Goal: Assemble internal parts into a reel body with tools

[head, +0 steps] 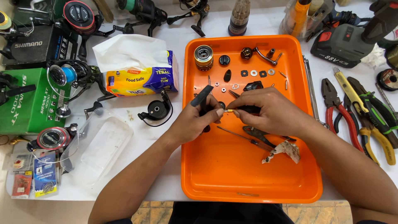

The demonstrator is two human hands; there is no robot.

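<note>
White table (248, 25) clutter ringed an orange tray (232, 174) that kept small parts corralled, and over it the left hand (195, 120) gripped a black reel part (202, 96) while the right hand (269, 110) pinched a brass pin (229, 110) against it.

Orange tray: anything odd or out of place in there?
One thing: a crumpled, dirty scrap of tissue lies in the orange plastic tray, right of centre, near a thin screwdriver. Small washers sit laid out at the far end.

Bare forearms, no sleeves, rings or watch; dark trousers.
</note>
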